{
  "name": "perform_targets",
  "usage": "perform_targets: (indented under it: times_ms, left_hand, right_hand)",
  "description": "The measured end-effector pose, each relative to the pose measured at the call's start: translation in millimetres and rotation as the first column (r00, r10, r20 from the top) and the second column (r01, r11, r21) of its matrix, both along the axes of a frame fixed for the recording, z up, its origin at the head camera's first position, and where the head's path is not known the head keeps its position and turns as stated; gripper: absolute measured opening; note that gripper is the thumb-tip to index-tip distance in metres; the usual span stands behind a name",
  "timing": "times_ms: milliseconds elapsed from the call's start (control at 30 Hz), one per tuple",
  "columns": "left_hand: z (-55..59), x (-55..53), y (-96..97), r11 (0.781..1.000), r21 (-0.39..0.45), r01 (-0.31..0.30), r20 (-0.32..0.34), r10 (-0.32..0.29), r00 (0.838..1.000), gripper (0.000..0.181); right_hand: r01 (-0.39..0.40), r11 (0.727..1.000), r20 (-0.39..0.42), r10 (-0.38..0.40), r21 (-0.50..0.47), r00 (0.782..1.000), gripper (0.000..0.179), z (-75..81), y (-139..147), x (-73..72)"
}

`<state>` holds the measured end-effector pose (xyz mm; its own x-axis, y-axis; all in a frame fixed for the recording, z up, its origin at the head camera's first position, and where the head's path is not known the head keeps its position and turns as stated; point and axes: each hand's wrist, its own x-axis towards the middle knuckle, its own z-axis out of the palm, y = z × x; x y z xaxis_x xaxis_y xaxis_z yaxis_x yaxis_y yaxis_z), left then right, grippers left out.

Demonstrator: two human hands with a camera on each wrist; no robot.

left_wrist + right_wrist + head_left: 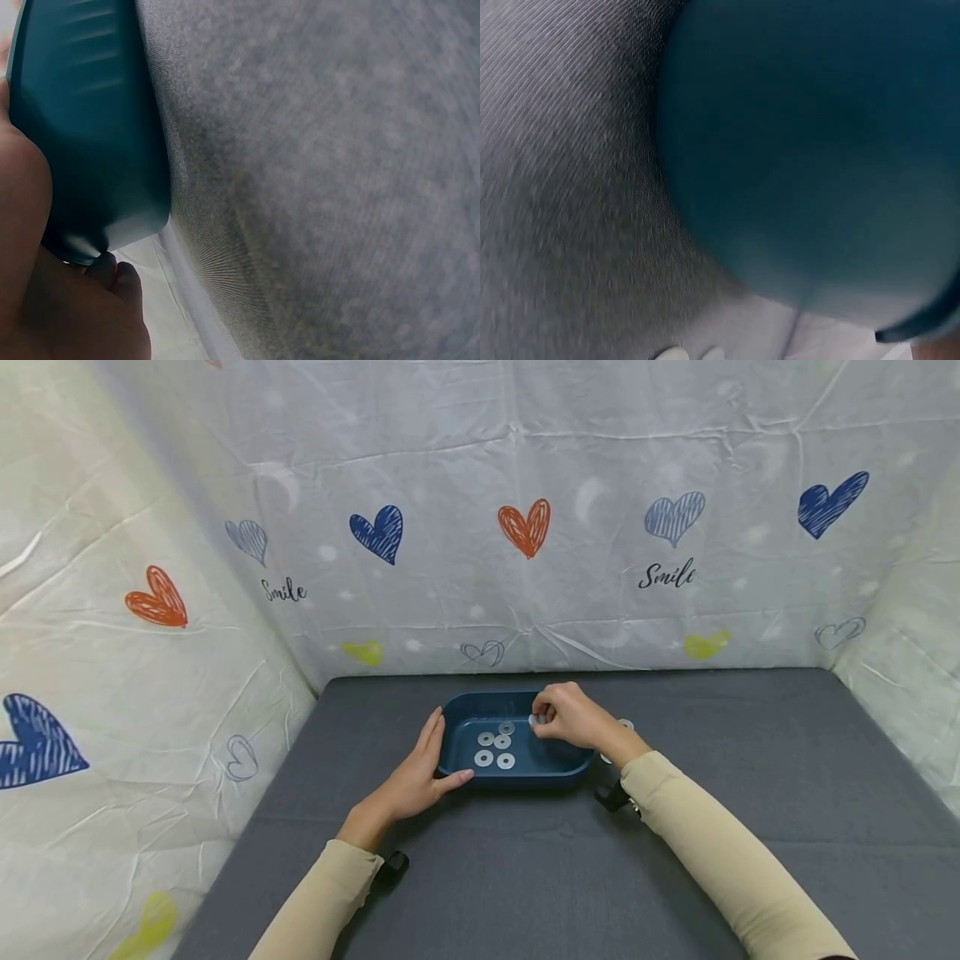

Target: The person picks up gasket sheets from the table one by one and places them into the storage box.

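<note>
A dark blue rectangular tray (517, 781) with raised walls stands on the table. Flat pale washers (483, 758), several of them, lie in its left half. My left hand (415, 781) rests against the tray's left end, fingers straight along the side and thumb across the front left corner. Seen from the left wrist, the hand (75, 300) touches the tray's outer wall (86, 127). Over the tray's right part, my right hand (573, 714) pinches a pale washer (534, 720) between thumb and fingers. The right wrist view shows mostly the tray's wall (802, 165).
More washers (627, 724) lie on the table just right of the tray, partly hidden by the right wrist. Dark grey cloth covers the table (517, 877). A pale curtain (450, 468) printed with hearts hangs behind and at both sides.
</note>
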<state>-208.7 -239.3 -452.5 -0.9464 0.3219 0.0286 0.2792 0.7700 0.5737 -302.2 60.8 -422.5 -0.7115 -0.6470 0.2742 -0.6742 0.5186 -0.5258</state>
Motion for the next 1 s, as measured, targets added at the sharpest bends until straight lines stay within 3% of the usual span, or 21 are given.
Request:
perform_targets:
  times_ms: [367,667,1000]
  left_hand:
    - [-1.2,0.2,0.0,1.000,0.014,0.004,0.013,-0.005,1.000,0.109]
    - [-1.0,0.3,-0.7,1.000,0.010,-0.001,0.013,0.001,1.000,0.110]
    - [0.8,0.4,-0.4,1.000,-0.006,-0.007,0.013,0.007,1.000,0.110]
  right_hand:
    - [0.068,0.994,0.032,-0.071,0.080,0.997,0.017,-7.1,-19.5,-6.0]
    - [0.051,0.987,0.021,-0.055,0.151,0.998,0.005,-18.8,-35.1,-9.9]
    - [0.068,0.980,0.004,-0.070,0.187,0.998,0.028,-24.7,-38.9,-9.8]
